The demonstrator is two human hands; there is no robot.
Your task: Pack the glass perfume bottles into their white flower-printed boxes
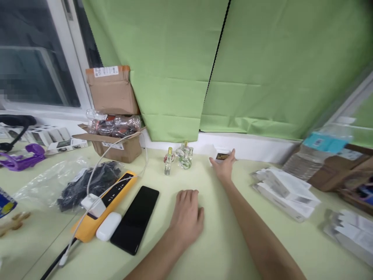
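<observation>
My right hand (225, 168) reaches to the back of the table, thumb on one side and fingers on the other of a small white box (222, 156) with a dark and gold patch. The box is near the white wall base, partly hidden by the hand. Palm down, my left hand (188, 216) rests on the table with its thumb apart and nothing in it. Several small glass perfume bottles (185, 160) with gold caps are grouped left of the box. One slim bottle (168, 165) stands upright at the front of that group.
Left of my left hand lie a black phone (135, 219), a white earbud case (108, 226) and an orange power strip (122, 186) with cables. Cardboard boxes (124, 149) hold plastic bottles behind. At right are white cartons (287, 192) and a large water bottle (309, 155).
</observation>
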